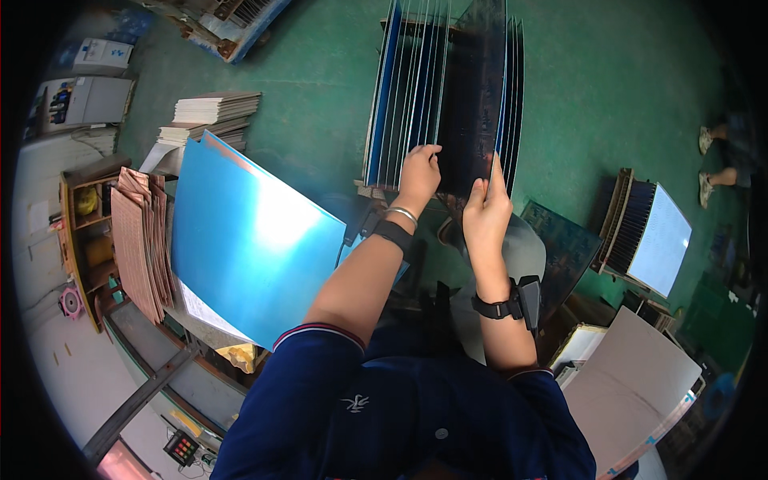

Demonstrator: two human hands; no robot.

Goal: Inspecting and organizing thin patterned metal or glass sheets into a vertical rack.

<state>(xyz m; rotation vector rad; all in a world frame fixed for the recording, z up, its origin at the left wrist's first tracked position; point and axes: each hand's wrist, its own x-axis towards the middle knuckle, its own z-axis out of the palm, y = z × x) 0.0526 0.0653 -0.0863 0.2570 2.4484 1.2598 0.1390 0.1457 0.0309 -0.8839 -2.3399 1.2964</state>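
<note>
Ahead of me a row of thin upright panels (406,96) stands in a rack, their edges facing me. A wider dark panel (470,104) rises among them, its face turned partly my way. My right hand (488,210) pinches this panel's near right edge, fingers stretched along it and thumb on the face. Beside its left edge, my left hand (420,174) is closed, fingers curled against the near ends of the panels. What those fingers grip is hidden.
A large shiny blue sheet (256,232) leans at left, by copper-coloured sheets (140,240) and a pale stack (212,112). Rightward stand another panel rack (616,216) and a grey board (636,392). A dark panel (560,248) leans near my knee. Another person's legs (720,164) show far right.
</note>
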